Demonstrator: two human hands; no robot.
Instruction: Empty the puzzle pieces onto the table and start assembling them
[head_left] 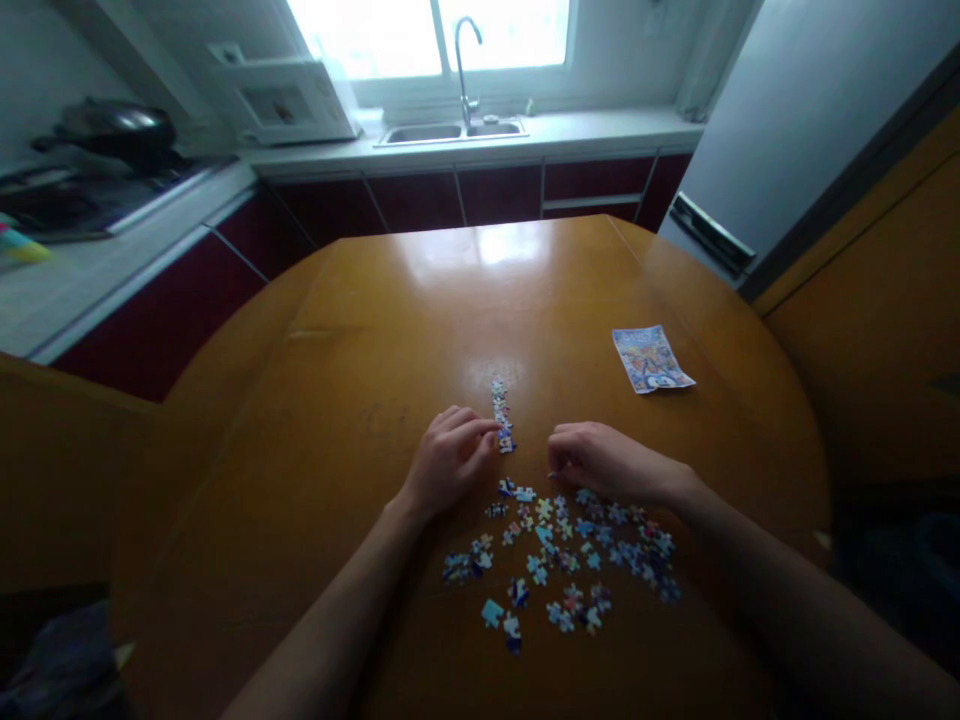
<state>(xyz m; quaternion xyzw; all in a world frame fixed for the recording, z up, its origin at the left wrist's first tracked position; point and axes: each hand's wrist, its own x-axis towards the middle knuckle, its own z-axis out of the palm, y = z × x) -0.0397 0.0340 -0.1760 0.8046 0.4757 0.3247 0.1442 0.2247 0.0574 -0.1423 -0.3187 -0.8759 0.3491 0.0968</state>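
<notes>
On a round wooden table (390, 330) lies a short column of joined puzzle pieces (501, 408). My left hand (448, 462) rests beside its lower end, fingers curled, fingertips touching the bottom piece. My right hand (604, 462) lies a little to the right, fingers pinched together at the table surface; whatever they hold is too small to make out. Several loose puzzle pieces (559, 555) are scattered just in front of both hands.
A small printed picture card (651, 359) lies at the table's right. Behind are a counter with a sink and tap (461, 110), a stove with a dark pan (116, 130) at left, and a fridge (787, 130) at right.
</notes>
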